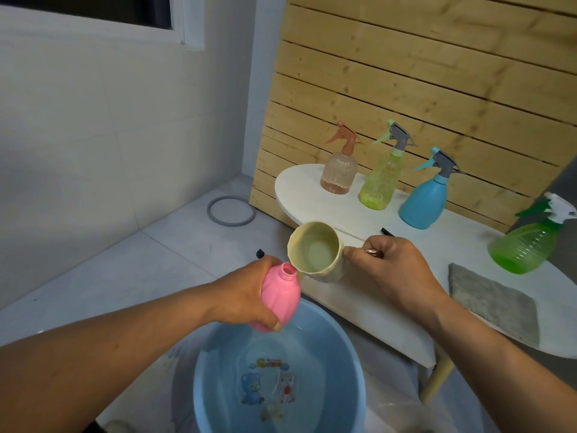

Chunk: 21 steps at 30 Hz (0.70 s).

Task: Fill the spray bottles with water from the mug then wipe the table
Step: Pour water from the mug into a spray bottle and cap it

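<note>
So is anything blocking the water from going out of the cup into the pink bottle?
Nothing visible is. The pink bottle has no cap, and its open neck sits right beside the lip of the tilted mug, above the blue basin.

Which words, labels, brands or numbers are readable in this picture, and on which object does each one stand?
Nothing can be read.
Blue basin: a short line of print above the cartoon animals on its bottom, too blurred to read.
Spray bottles, mug, cloth: no text visible.
</note>
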Available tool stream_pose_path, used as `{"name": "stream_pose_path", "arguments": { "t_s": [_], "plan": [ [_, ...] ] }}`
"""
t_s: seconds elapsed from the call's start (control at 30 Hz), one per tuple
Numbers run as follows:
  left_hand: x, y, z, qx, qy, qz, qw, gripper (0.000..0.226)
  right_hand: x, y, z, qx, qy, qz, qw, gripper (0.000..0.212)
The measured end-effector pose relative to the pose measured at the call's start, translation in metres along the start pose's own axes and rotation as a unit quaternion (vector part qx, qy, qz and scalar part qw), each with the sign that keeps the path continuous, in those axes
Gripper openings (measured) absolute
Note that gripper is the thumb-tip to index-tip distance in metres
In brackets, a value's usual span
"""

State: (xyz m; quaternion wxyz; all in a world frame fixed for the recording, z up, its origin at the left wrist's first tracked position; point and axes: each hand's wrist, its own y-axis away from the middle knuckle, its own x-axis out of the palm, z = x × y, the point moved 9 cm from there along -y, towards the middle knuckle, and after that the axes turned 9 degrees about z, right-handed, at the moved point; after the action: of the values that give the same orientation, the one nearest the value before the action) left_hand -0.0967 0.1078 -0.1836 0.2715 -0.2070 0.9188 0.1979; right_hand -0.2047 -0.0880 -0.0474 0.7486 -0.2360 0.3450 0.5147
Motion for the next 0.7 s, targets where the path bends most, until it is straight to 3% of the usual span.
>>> {"name": "stream_pose_path", "arguments": {
  "t_s": [0.7],
  "plan": [
    [0.005, 0.002, 0.001, -0.001, -0.005, 0.008, 1.000, 0.105, -0.001, 0.008, 0.012, -0.022, 0.049, -0.018, 0.998, 0.040]
  ]
}}
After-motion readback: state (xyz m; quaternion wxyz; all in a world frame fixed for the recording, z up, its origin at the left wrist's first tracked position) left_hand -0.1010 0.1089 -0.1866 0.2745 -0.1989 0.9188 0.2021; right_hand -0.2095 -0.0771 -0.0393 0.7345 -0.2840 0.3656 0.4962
